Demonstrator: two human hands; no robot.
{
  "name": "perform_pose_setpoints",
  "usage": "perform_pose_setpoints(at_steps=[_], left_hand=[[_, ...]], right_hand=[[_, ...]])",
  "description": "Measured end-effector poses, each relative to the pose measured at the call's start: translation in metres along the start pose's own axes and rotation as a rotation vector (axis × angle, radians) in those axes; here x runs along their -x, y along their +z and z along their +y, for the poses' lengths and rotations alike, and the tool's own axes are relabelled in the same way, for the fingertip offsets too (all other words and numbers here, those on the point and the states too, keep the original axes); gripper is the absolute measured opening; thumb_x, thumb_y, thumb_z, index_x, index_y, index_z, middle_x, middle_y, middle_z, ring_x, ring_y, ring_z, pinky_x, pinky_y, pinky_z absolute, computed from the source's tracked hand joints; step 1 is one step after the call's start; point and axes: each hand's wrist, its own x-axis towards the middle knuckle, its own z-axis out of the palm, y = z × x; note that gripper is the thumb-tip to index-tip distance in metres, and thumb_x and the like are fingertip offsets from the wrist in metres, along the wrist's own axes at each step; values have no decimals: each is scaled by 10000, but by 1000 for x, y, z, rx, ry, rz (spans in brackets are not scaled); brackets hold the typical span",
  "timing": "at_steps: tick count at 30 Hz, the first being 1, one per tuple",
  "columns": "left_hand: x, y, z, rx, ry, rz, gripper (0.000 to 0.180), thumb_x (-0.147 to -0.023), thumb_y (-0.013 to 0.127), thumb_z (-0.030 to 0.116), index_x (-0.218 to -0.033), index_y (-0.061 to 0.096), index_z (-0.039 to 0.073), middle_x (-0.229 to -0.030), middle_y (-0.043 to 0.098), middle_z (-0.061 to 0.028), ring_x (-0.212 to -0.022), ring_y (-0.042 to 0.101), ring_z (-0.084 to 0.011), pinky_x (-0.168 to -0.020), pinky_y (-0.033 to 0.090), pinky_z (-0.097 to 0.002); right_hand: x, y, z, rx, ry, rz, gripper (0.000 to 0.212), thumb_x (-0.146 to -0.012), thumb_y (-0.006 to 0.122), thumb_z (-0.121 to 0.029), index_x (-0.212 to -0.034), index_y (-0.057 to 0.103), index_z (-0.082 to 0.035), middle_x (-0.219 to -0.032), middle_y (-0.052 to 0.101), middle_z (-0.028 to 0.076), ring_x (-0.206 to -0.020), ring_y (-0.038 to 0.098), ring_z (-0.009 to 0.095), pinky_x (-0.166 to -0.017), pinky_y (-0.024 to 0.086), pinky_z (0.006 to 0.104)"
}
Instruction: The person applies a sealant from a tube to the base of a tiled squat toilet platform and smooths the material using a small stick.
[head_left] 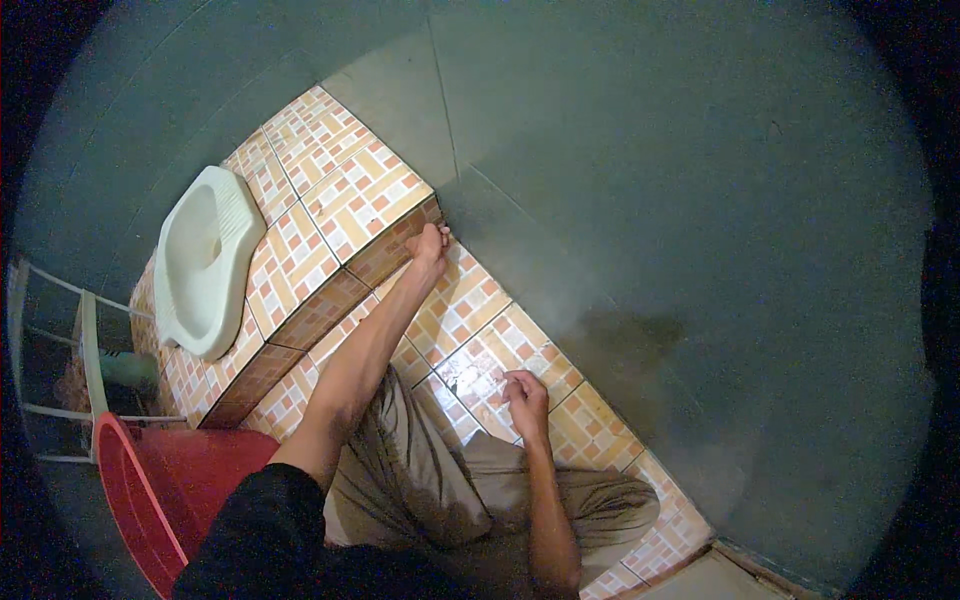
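My left hand (430, 245) reaches out to the far end of the tiled step (370, 240), where its side meets the grey-green wall. The fingers are closed at that corner; whatever they may hold is too small or hidden. My right hand (527, 402) hangs nearer to me, above the lower tiled floor (490, 350). Its fingers are curled inward, and nothing shows in them. Wet, shiny patches lie on the tiles beside it. A white squat toilet pan (240, 245) is set into the raised step on the left.
A red plastic tub (165, 490) stands at the lower left by my left arm. Behind it is a white rack (92, 350) with a green container (128, 370). The wall (720, 200) runs along the right, with a damp brown stain. My bent legs (430, 470) are below.
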Motion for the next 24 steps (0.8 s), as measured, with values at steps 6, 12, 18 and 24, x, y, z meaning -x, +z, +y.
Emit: perform_pose_setpoints(at_steps=[6,12,18,24], left_hand=[[21,7,8,-47,48,50,216,-794,441,43,-597,514,-5,-575,557,-113,-418,451,-125,-364,317,-270],[38,9,20,-70,-7,126,214,-811,436,54,-644,546,-22,-591,574,-113,-412,451,-126,-347,303,-272],[23,8,13,10,-33,157,188,-810,410,40,-667,524,-2,-588,557,-102,-407,433,-129,-347,305,-276],[21,11,6,44,-4,-6,175,-800,411,38,-663,517,13,-578,530,-85,-421,427,-128,-361,282,-268]], right_hand=[[-1,2,-3,-22,53,-4,156,-887,474,-31,-972,595,19,-681,558,29,-622,528,97,-565,411,233],[0,4,-8,-37,54,4,157,-906,487,-66,-971,598,24,-669,560,27,-614,521,97,-568,410,235],[-1,1,-3,-38,31,12,161,-911,492,-82,-974,600,21,-666,563,29,-607,519,95,-563,410,237],[-1,-5,-7,-7,58,16,150,-870,481,-29,-952,601,8,-661,569,52,-604,549,116,-572,448,259]])
